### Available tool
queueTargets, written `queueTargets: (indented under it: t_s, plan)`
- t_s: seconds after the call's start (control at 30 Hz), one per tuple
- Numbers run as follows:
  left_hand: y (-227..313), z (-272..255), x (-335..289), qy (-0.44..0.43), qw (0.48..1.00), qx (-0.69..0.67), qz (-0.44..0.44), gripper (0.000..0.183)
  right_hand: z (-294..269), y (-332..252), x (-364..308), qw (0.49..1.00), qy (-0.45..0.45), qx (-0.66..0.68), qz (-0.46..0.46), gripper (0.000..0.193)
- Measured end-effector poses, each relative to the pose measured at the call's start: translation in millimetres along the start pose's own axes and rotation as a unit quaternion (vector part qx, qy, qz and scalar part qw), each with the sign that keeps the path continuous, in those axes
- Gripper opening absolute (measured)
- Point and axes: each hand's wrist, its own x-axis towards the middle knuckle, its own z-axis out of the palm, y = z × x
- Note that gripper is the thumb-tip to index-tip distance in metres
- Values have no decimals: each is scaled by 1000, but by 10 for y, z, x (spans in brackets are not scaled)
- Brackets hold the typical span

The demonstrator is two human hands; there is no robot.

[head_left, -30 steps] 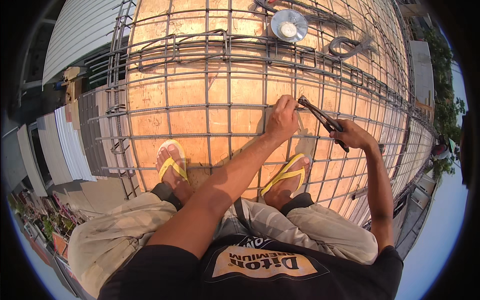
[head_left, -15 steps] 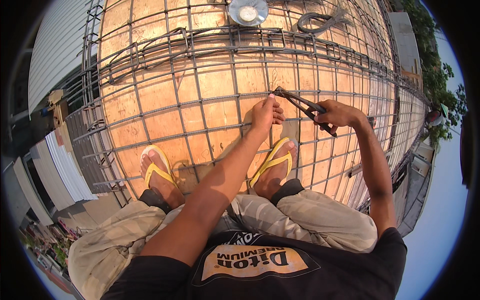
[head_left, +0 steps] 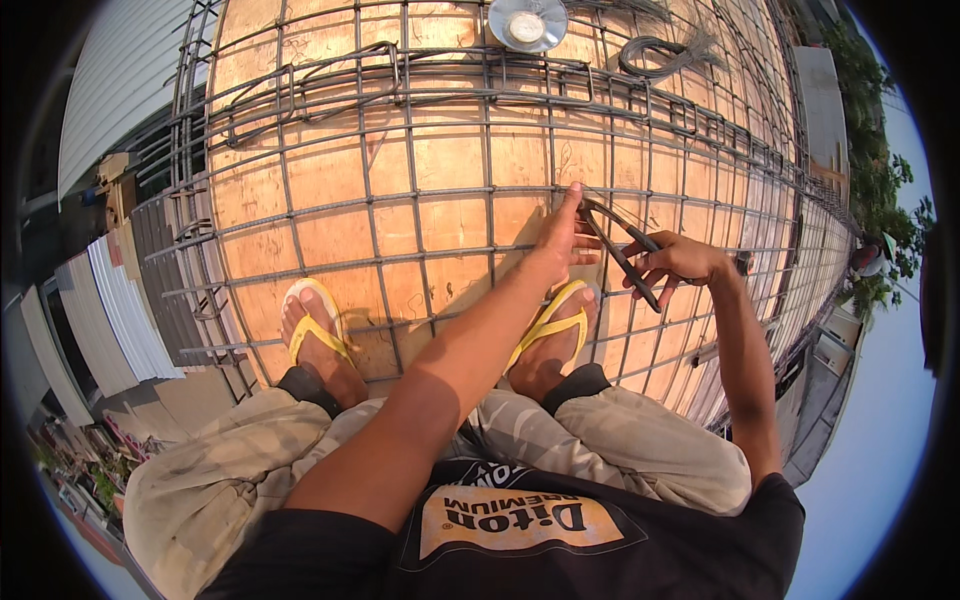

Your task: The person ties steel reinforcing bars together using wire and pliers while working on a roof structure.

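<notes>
My right hand holds a pair of dark pincers, fingers between and around the handles, which stand apart. Their jaws are at a crossing of the steel rebar grid, close to the tip of my left hand. That left hand reaches over the bars with its digits apart, one stretched up to the crossing. I see nothing held in it. Thin wire loops show just beyond the crossing, too fine to tell whether they are tied.
Under the grid lie plywood sheets. A bundled rebar cage runs across farther off, beside a round silver object and a coil of tie wire. My feet in yellow flip-flops stand among the bars. Corrugated roofing lies left.
The pincers' handles have spread wider and their jaws have shifted slightly right and down. My left hand's digits have straightened and moved apart. The whole view has shifted a little.
</notes>
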Motion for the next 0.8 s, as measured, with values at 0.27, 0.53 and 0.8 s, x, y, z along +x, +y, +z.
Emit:
queueTargets:
  t_s: [0.27,0.53,0.8]
  plan:
    - [-88,127,32,32,992,-95,-79,90,185,158,143,997,-23,63,-36,55]
    - [-252,76,116,13,995,-90,-47,57,186,348,247,982,-56,158,-82,57]
    - [-233,106,53,-20,972,-233,12,54,269,356,288,968,-90,201,-123,53]
